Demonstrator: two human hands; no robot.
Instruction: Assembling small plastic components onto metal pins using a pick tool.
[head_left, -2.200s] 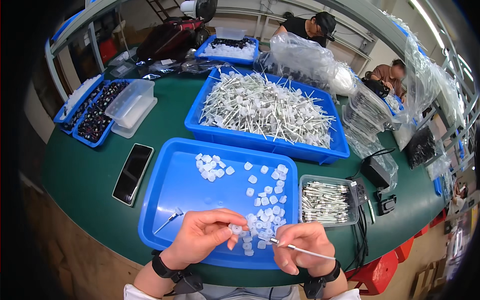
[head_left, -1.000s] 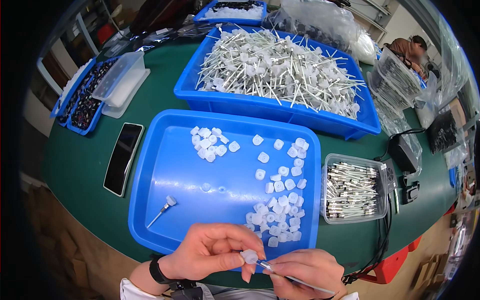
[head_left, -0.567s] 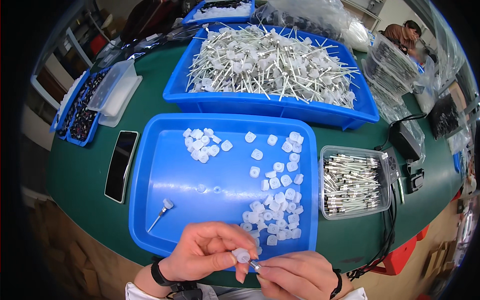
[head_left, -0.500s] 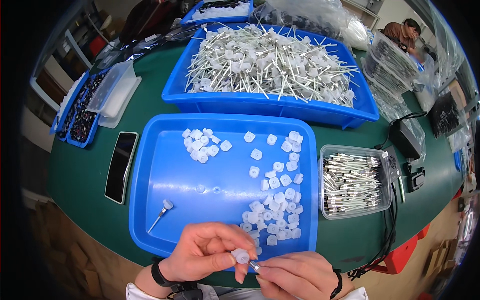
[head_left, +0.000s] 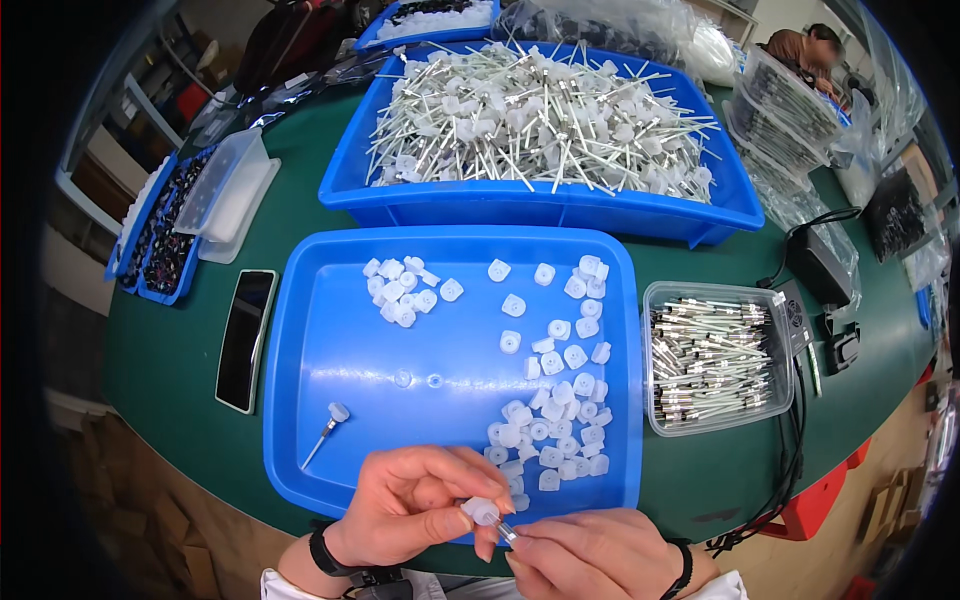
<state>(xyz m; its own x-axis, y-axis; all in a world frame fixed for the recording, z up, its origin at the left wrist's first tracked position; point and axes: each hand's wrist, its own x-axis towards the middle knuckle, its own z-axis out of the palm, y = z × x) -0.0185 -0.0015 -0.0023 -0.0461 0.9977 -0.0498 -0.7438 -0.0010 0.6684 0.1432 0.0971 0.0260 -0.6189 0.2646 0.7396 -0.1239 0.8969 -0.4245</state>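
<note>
My left hand (head_left: 415,507) pinches a translucent white plastic cap (head_left: 481,511) between thumb and fingers, over the near edge of the blue tray (head_left: 350,245). Close on its right, my right hand (head_left: 595,552) grips a thin rod with a metal end (head_left: 507,532); that end meets the cap, and the rest of the rod is hidden by my fingers. How deep it sits in the cap I cannot tell. Loose white caps (head_left: 540,430) lie in the tray's right half, with a smaller cluster (head_left: 401,290) at the far left. One capped rod (head_left: 325,435) lies apart at the left.
A clear box of rods (head_left: 715,360) stands right of the tray. Behind is a large blue bin (head_left: 540,205) heaped with capped rods. A phone (head_left: 246,340) lies at left, near small-part trays (head_left: 172,255). Black cables (head_left: 785,470) run along the right; a person (head_left: 805,55) sits beyond.
Both hands stay almost in place, with the cap and the rod's metal end still together. The whole view has shifted slightly.
</note>
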